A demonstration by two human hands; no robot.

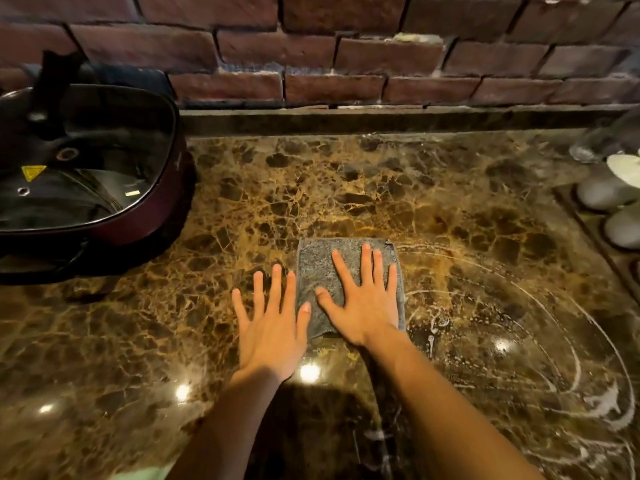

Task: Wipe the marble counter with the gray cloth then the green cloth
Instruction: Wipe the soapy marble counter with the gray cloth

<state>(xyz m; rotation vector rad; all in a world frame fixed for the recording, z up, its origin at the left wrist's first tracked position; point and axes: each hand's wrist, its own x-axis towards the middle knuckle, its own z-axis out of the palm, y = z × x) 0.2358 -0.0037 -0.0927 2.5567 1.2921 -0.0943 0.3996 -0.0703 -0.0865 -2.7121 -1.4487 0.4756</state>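
Marble counter (pixel 346 188), flat folded gray cloth (pixel 313 268)

Counter (pixel 346 188): dark brown marble, golden-tan veining, white soapy swirl streaks at right. Cloth (pixel 311 268): gray, flecked. Wall (pixel 346 46): reddish-brown brick, dark joints. Pan (pixel 149 216): maroon body; lid carries yellow triangle sticker (pixel 33 172). Stones (pixel 602 195): pale gray.

Gray cloth (pixel 317 271) folded into a rectangle, lying flat mid-counter, nearer the front edge. Marble counter (pixel 398 188): glossy brown with gold veining, white soapy swirl streaks toward its right front corner.
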